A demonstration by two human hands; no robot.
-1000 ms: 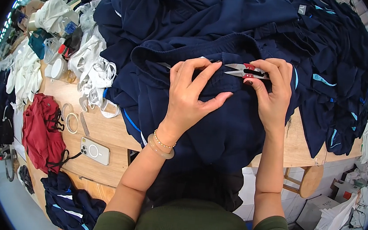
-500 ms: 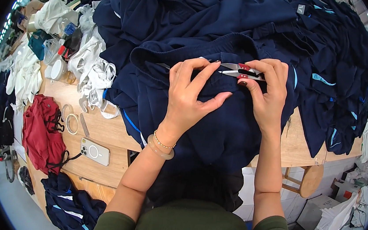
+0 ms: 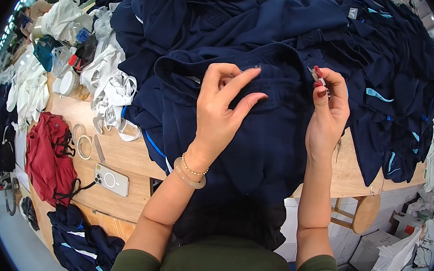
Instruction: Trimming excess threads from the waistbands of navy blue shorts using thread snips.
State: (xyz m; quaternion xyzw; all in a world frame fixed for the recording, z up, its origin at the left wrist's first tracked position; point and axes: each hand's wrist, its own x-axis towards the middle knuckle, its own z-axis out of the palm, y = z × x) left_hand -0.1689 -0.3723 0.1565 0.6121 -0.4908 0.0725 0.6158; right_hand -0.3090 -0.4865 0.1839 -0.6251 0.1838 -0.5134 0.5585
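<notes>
My right hand [image 3: 327, 115] is closed around small thread snips [image 3: 316, 77] with red parts, lifted at the right end of the waistband. Most of the snips is hidden by the fingers, and the blades point up and away. My left hand [image 3: 222, 107] rests on a navy garment [image 3: 246, 154] with a gathered waistband [image 3: 272, 52]. Its thumb and forefinger are spread apart with nothing visible between them; the other fingers are curled and partly hidden. The garment hangs over the table's near edge toward my lap.
A large heap of navy garments [image 3: 229, 11] covers the far side and right. White cloth pieces [image 3: 110, 81], a red bag [image 3: 50, 156], a tape roll [image 3: 84, 147] and a phone [image 3: 111, 179] lie at left on the wooden table [image 3: 131, 153]. A wooden stool [image 3: 366, 213] stands lower right.
My right hand has moved right with the snips, away from the waistband's middle, and the blades have turned upward. My left hand has stayed nearly in place.
</notes>
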